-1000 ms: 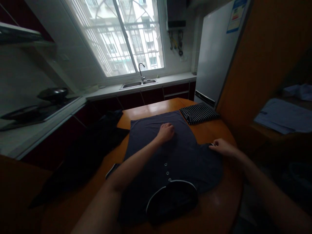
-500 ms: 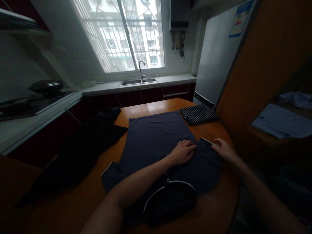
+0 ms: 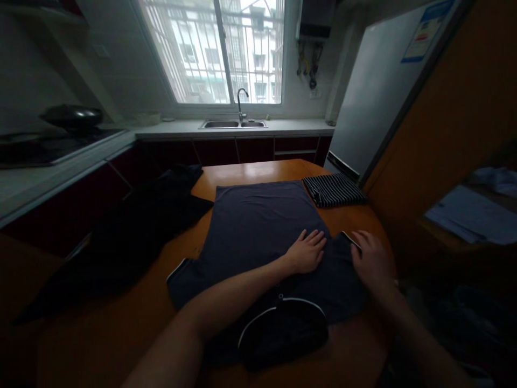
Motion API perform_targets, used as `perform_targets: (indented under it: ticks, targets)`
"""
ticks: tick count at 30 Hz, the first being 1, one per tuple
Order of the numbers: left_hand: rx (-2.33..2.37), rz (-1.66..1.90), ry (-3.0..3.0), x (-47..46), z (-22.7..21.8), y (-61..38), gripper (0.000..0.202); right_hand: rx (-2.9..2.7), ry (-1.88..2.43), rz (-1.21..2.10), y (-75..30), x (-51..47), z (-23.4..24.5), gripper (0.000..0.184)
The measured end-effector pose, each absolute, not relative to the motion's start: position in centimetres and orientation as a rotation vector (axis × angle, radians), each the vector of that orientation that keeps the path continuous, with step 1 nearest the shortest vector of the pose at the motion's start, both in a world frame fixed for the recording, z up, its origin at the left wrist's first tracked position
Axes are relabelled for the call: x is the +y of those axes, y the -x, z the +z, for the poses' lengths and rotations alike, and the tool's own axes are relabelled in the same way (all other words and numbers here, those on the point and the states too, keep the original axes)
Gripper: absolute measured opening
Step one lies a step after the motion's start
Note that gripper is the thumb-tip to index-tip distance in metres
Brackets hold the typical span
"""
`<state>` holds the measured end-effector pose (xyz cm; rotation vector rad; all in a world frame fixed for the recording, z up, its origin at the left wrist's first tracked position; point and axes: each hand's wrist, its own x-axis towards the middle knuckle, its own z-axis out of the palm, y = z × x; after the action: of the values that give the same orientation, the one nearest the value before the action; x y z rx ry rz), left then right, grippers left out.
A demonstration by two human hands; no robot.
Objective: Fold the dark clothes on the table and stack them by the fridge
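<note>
A dark grey-blue short-sleeved shirt lies spread on the wooden table, its collar opening toward me. White trim edges the neckline and both sleeve cuffs, and a small button shows at the neck. My left hand rests flat on the shirt near the base of the right-hand sleeve, fingers spread. At that sleeve's cuff is my right hand, thumb and fingers closed about the trimmed edge. My left forearm crosses the shirt and covers part of its chest.
A folded black-and-white striped garment lies at the table's far right. Dark clothing is heaped along the left side. Beyond the wooden table are a sink, a stove with a wok and a fridge.
My right hand has turned and settled lower over the sleeve cuff. The fingers of my left hand have spread wider on the shirt. The camera view has shifted slightly.
</note>
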<state>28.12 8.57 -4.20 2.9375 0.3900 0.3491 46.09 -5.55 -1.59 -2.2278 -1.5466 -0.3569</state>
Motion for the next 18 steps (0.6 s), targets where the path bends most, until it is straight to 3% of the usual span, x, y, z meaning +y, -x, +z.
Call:
perform_targets:
  ticks: [4,12,18]
  targets:
    - [0.343,0.313,-2.942,8.9,-4.2,-28.1,0.053,-1.88,2.035,-0.179,-41.7,-5.0,-3.2,0.054]
    - [0.489,0.375,-2.882,9.4,-4.5,-27.8,0.051,-1.828,2.332,-0.16,-43.4,-7.4,-6.8,0.064]
    - [0.371,0.101,-2.669,10.6,-1.4,-27.2,0.051,-1.844,2.358,-0.159,-44.0,-7.6,-7.1,0.07]
